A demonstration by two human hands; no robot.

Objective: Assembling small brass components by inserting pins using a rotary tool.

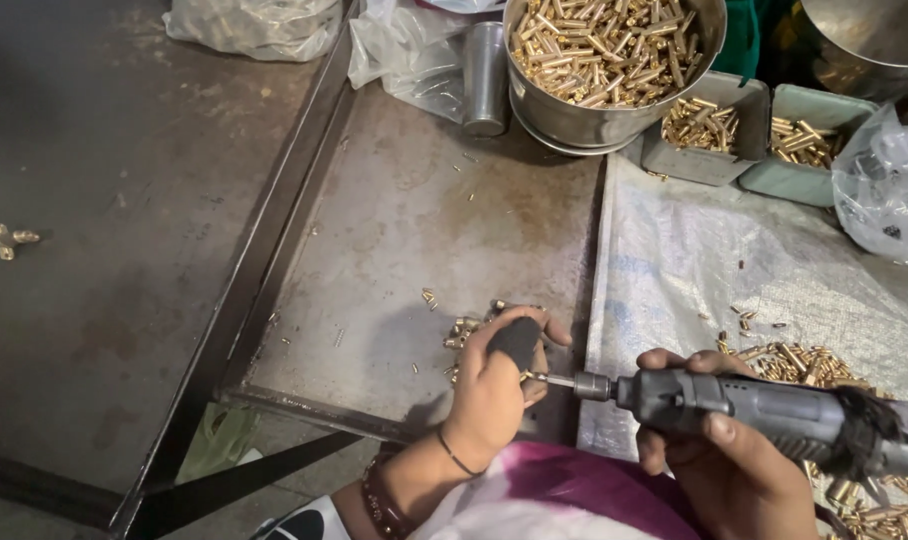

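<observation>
From the head camera, the left hand [494,385] was curled shut around a small brass piece [530,377], pinched between the thumb and the fingers. A black cover [515,340] sat on one finger. The piece was just over the near edge of the metal tray [394,230], close to the person's body.

The right hand [719,450] was wrapped tight around a grey power tool [774,415]. The tool lay flat and pointed left. Its thin metal tip [559,380] touched the brass piece in the left hand.

A little heap of brass bits [466,330] lay on the tray just behind the left hand. More brass bits [804,365] were spread on a pale sheet [694,250] beside and under the right hand.

At the far end stood a big steel bowl [594,120] full of brass parts [604,45]. A steel cup [486,75] stood to its left. Two grey trays [719,160] to the right of the bowl also held brass parts. Clear plastic bags [264,25] lay at the top and on the right side. One brass fitting [6,240] sat alone on the dark table [114,150], well apart from the hands
</observation>
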